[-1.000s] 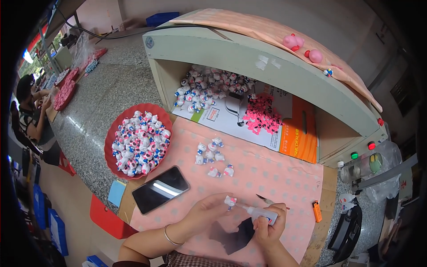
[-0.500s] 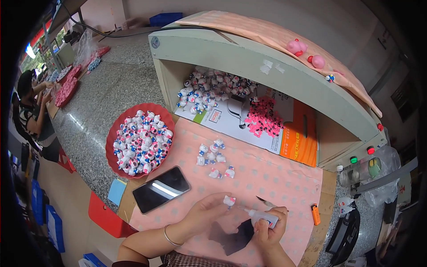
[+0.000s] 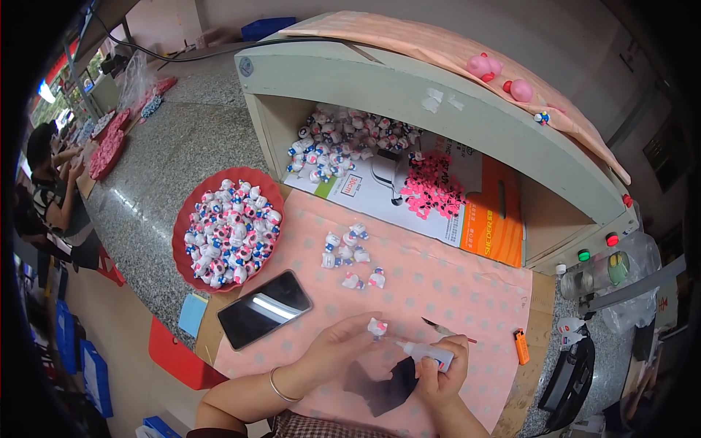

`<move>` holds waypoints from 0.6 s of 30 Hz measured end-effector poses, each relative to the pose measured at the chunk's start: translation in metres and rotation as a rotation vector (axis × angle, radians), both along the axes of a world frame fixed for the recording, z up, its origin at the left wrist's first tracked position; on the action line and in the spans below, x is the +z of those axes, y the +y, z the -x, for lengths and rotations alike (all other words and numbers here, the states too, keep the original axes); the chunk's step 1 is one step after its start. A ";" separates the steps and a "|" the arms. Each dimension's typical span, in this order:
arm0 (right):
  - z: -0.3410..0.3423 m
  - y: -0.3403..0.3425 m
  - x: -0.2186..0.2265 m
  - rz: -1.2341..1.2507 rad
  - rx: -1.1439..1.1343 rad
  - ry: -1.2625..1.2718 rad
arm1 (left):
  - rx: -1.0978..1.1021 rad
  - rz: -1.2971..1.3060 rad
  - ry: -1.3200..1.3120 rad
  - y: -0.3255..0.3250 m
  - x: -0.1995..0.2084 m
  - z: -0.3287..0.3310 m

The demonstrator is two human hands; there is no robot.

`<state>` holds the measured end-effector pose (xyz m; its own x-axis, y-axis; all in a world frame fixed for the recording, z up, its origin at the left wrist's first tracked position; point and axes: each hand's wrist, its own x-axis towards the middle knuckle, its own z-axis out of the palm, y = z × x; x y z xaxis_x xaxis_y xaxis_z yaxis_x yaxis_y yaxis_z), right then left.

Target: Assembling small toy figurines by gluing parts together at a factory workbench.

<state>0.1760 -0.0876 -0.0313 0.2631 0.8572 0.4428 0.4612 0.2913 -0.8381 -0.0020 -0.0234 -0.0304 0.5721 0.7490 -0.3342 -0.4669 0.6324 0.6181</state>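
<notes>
Left hand: the left hand (image 3: 343,350) comes in from 7 o'clock and pinches a small white-and-pink figurine (image 3: 377,327) between thumb and fingertips, closed on it.
Figurine: it sits at the top of the left hand's fingertips, at about 1 o'clock from the palm, lifted just above the cloth; too small to tell which way it faces.
Right hand: the right hand (image 3: 442,369) rises from 5 o'clock, fingers wrapped around a small white glue bottle (image 3: 429,353).
Glue bottle: its long axis runs nearly level, nozzle pointing to 9 o'clock, tip just beside the figurine; whether they touch, I cannot tell.
Between the hands: a dark flat piece (image 3: 391,383) lies on the cloth at 6 o'clock from the figurine, under both hands.
Loose figurines: a small cluster (image 3: 350,255) lies on the cloth at 12 o'clock from the hands, well apart from them.
Red bowl: a red bowl (image 3: 182,241) heaped with the same figurines sits at 10 o'clock.
Phone: a black phone (image 3: 264,308) lies screen up at 9 o'clock, near the left hand.
Small tools: a thin pointed tool (image 3: 447,332) lies just above the right hand; an orange lighter (image 3: 521,347) lies at 3 o'clock.
Surface: a pink dotted cloth (image 3: 438,277) covers the desk (image 3: 161,160), grey speckled stone beyond it.
Room: a pale green open-fronted cabinet (image 3: 409,80) stands at 12 o'clock, more figurines and pink parts inside; another person (image 3: 51,182) sits far off at 9 o'clock.
</notes>
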 end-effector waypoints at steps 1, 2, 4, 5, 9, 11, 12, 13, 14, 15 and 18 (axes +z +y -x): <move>0.000 0.000 0.000 0.000 -0.005 0.002 | -0.003 0.004 -0.001 0.000 0.000 -0.001; 0.001 0.000 0.000 0.000 -0.009 0.003 | -0.005 0.008 -0.002 0.000 0.000 -0.001; 0.003 0.000 0.000 0.009 -0.009 0.024 | -0.002 0.010 0.004 0.000 -0.001 0.000; 0.004 0.000 0.001 0.018 -0.008 0.044 | 0.002 0.011 0.009 0.000 -0.001 0.001; 0.006 -0.002 0.000 -0.006 -0.021 0.078 | 0.008 -0.032 0.029 -0.002 0.002 0.003; 0.010 -0.003 0.002 -0.028 -0.050 0.148 | 0.003 -0.055 0.075 -0.003 0.000 0.004; 0.011 -0.003 0.003 -0.029 -0.048 0.147 | 0.005 -0.055 0.074 -0.003 0.000 0.005; 0.013 -0.003 0.003 -0.036 -0.054 0.118 | -0.001 -0.070 0.090 -0.004 0.000 0.006; 0.014 -0.003 0.004 -0.044 -0.060 0.090 | -0.007 -0.085 0.107 -0.005 0.000 0.007; 0.015 -0.003 0.003 -0.045 -0.057 0.089 | -0.004 -0.086 0.106 -0.005 0.000 0.008; 0.019 -0.003 0.002 -0.031 -0.061 0.068 | -0.011 -0.121 0.138 -0.005 -0.001 0.012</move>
